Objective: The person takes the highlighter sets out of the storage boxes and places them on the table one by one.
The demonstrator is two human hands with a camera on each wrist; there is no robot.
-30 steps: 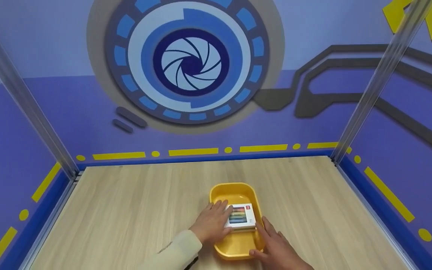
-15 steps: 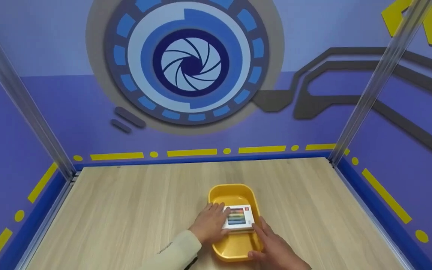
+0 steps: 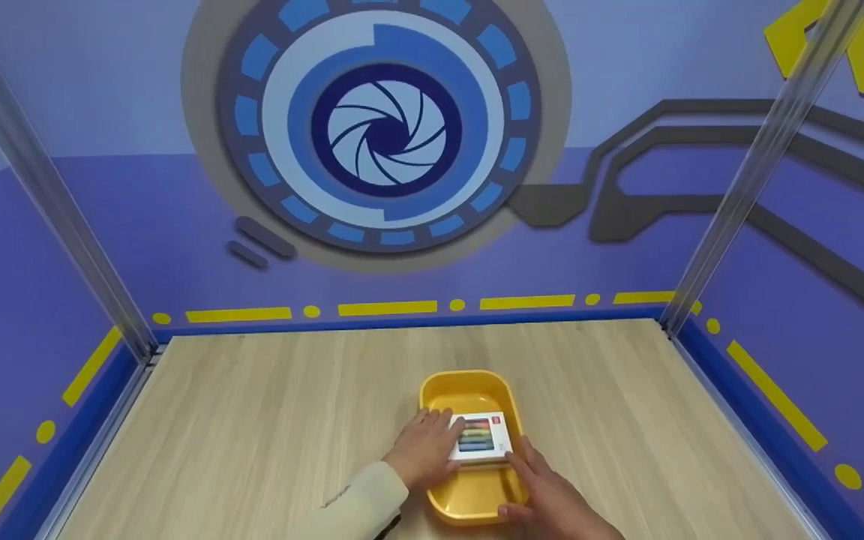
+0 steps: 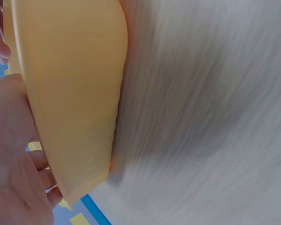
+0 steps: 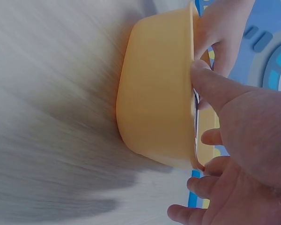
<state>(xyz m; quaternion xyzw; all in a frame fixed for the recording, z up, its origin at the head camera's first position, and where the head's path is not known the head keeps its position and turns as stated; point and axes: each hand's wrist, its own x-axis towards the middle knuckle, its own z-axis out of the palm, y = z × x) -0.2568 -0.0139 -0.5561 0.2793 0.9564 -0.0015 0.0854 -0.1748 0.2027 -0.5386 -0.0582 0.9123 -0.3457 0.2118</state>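
In the head view, a yellow plastic tray [image 3: 469,506] sits on the table with a white box of crayons [image 3: 499,435] inside it. Coloured sticks show through the box's window. My left hand [image 3: 421,448] reaches over the tray's left rim and grips the box's left end, fingers on top and thumb by its near edge. At the right rim is my right hand [image 3: 552,491]; its index fingertip touches the box's near right corner and its thumb lies on the rim. In the right wrist view, the other fingers [image 5: 203,187] extend loosely beside the tray [image 5: 154,89].
The wood-grain table [image 3: 289,405] stretches around the tray. A purple-blue wall [image 3: 139,225] with a round printed emblem stands behind, and metal posts [image 3: 762,150] rise at the back corners. A cream sleeve [image 3: 364,499] covers the left forearm.
The head view shifts slightly. Both hands stay at the tray; the right index finger lies a little closer onto the box's corner than a second ago.
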